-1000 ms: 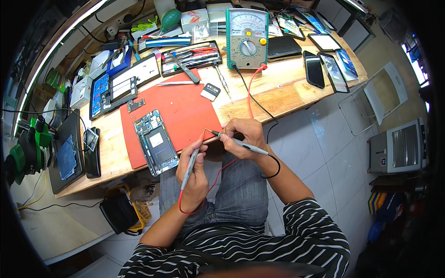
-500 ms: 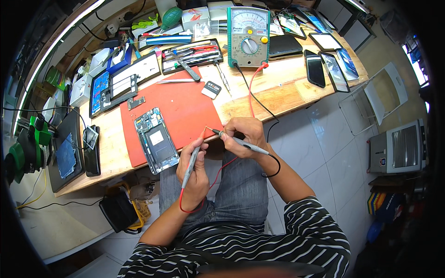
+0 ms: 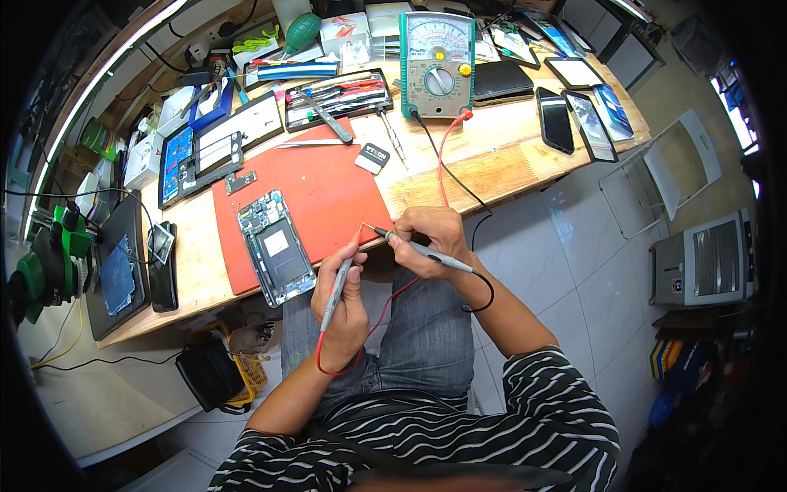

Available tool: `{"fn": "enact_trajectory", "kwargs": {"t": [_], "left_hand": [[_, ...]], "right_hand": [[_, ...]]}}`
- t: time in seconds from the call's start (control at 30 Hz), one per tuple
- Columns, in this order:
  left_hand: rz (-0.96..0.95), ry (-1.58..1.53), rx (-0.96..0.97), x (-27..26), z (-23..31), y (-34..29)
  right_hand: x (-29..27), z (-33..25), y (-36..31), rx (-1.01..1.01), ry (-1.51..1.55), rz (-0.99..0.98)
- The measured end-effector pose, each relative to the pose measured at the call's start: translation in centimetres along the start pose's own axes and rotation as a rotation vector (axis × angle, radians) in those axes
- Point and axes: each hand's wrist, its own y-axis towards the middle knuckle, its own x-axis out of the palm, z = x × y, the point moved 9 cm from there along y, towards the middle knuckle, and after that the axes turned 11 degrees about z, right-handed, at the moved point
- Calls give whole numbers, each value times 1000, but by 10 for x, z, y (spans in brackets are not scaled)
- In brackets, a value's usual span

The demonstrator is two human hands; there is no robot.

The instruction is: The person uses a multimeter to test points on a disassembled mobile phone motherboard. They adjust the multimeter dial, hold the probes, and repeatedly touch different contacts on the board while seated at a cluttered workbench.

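My left hand (image 3: 348, 303) is closed around a grey test probe (image 3: 334, 297) with a red lead. Closed on a second grey probe (image 3: 441, 257), this one with a black lead, is my right hand (image 3: 432, 236). The two tips meet or nearly meet above the near edge of the red mat (image 3: 328, 193); I cannot tell whether they touch. Both leads run to a green analog multimeter (image 3: 438, 70) standing at the back of the bench. An opened smartphone (image 3: 276, 248), its circuit board showing, lies on the mat left of my hands.
Behind the mat sit a tray of screwdrivers (image 3: 338, 97), tweezers (image 3: 324, 117) and a precision screwdriver (image 3: 392, 138). Several phones (image 3: 555, 121) lie at the right end of the wooden bench (image 3: 492, 164). A dark flat case (image 3: 123, 271) rests at the left.
Almost nothing differs. The multimeter appears shifted very slightly left in the picture, and both hands hold their probes in nearly the same place.
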Motion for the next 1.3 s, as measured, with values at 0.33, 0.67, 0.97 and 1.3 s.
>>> {"fn": "enact_trajectory", "kwargs": {"t": [0.33,0.67,0.97,1.3], "left_hand": [[-11,-32,-35,0,1,1],[1,-56,-28,-1,1,2],[-21,-57,-66,-1,-4,1],[-21,-73,-68,0,-6,0]], "right_hand": [[-8,22,-12,283,240,100],[-10,35,-20,402,344,232],[-8,36,-21,416,231,138],[-7,34,-20,313,228,203]]}}
